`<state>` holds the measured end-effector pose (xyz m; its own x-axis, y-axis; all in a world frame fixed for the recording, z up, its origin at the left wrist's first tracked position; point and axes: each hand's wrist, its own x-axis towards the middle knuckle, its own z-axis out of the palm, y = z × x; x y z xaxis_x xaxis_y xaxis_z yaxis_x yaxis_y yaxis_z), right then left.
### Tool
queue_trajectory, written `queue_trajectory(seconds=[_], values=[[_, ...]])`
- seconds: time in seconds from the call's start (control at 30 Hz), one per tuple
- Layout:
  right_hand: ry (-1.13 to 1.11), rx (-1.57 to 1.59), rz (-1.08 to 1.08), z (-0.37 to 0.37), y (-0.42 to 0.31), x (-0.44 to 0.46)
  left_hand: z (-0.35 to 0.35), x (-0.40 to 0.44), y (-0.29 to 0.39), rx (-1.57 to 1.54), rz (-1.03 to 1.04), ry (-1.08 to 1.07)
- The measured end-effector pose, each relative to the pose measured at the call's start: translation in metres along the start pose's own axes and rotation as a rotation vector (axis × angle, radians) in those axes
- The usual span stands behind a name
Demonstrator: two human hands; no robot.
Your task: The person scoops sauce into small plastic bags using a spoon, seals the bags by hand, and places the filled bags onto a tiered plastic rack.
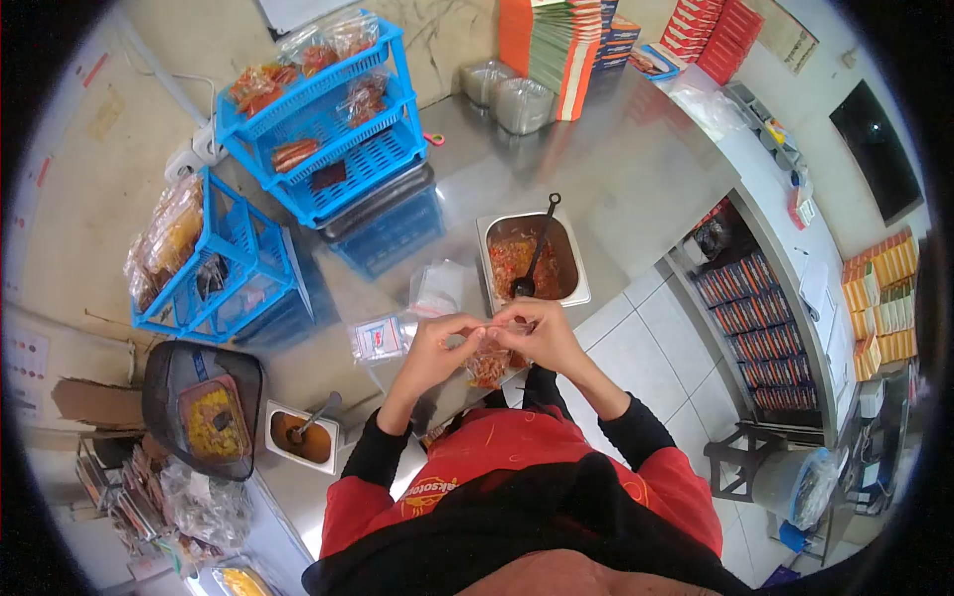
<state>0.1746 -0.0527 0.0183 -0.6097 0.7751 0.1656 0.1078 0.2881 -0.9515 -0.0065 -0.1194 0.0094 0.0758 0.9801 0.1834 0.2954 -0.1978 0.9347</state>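
Observation:
Both hands meet at the front edge of the steel counter, pinching the top of a small clear plastic bag (486,370) with reddish food in it. My left hand (442,350) has its fingers closed on the bag's left side, and my right hand (542,333) closes on the right side. The bag hangs below the fingertips. Just beyond my right hand stands a steel pan (581,282) of chopped red food, with a black ladle (543,243) resting in it. Empty clear bags (444,282) and a labelled packet (380,340) lie beside my left hand.
Blue tiered baskets (328,189) with bagged food stand at the back left. A small pan (329,467) with a ladle and a black tray (159,397) are at the left. Clear containers (523,104) and stacked cartons (556,50) stand at the back; shelves of boxes (755,318) are on the right.

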Motion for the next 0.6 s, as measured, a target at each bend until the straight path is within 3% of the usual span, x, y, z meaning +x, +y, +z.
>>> queue_trajectory(seconds=[0.1, 0.17, 0.3, 0.4, 0.5, 0.57, 0.6], values=[[-0.066, 0.037, 0.155, 0.02, 0.008, -0.021, 0.005, -0.03, -0.002, -0.1, -0.165, -0.004], [-0.137, 0.233, 0.249, 0.034, 0.019, -0.038, 0.009, -0.057, -0.02, -0.101, -0.174, 0.019], [-0.156, 0.009, 0.216, 0.05, 0.041, -0.067, 0.008, -0.092, -0.036, -0.123, -0.25, 0.025], [-0.115, 0.058, 0.314, 0.064, 0.052, -0.074, -0.001, -0.093, -0.043, -0.124, -0.28, 0.032], [0.005, -0.001, 0.323, 0.073, 0.073, -0.073, -0.007, -0.074, -0.072, -0.03, -0.307, -0.041], [0.09, -0.089, 0.3, 0.075, 0.084, -0.069, -0.007, -0.051, -0.091, 0.247, -0.23, 0.043], [0.12, -0.201, 0.279, 0.072, 0.088, -0.067, -0.01, -0.034, -0.102, 0.389, -0.095, 0.083]])
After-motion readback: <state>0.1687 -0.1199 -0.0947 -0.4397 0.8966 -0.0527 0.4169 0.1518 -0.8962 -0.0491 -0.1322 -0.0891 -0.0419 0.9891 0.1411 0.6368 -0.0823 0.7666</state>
